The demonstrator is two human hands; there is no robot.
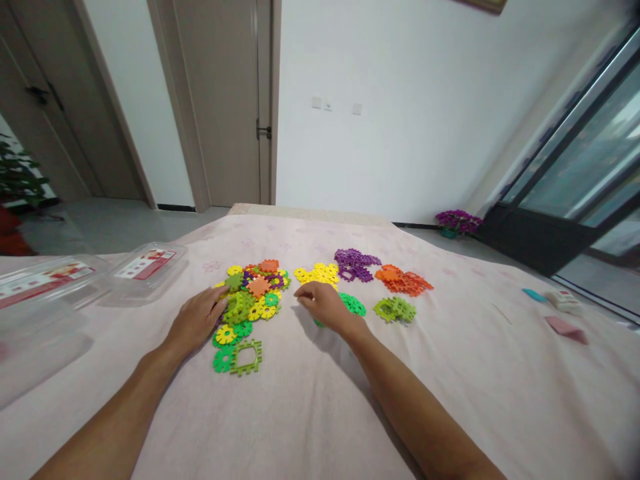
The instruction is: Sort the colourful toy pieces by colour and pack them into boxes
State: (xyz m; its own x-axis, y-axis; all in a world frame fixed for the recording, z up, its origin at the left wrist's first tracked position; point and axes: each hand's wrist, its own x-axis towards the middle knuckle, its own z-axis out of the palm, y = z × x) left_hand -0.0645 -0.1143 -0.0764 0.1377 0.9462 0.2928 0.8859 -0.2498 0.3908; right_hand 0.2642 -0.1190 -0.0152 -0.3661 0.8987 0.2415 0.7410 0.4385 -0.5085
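A mixed heap of flat plastic notched connector pieces (255, 303) in yellow, green, orange and purple lies on the pink cloth. My left hand (197, 317) rests at its left side, fingertips touching the pieces, thumb and fingers apart. To the heap's right, my right hand (324, 305) hovers with loosely bent fingers pointing left; no piece shows in it. It partly covers a pile of green round pieces (353, 304). Just beyond are yellow pieces (320, 272). Farther right lie purple pieces (355, 264), orange pieces (403, 280) and light green square pieces (395, 309).
Clear plastic boxes (143, 270) with labels stand on the left of the cloth-covered table (300, 413). At the right edge are a small white box (563, 301), a blue item (535, 295) and a pink piece (566, 329). Doors and a wall lie beyond.
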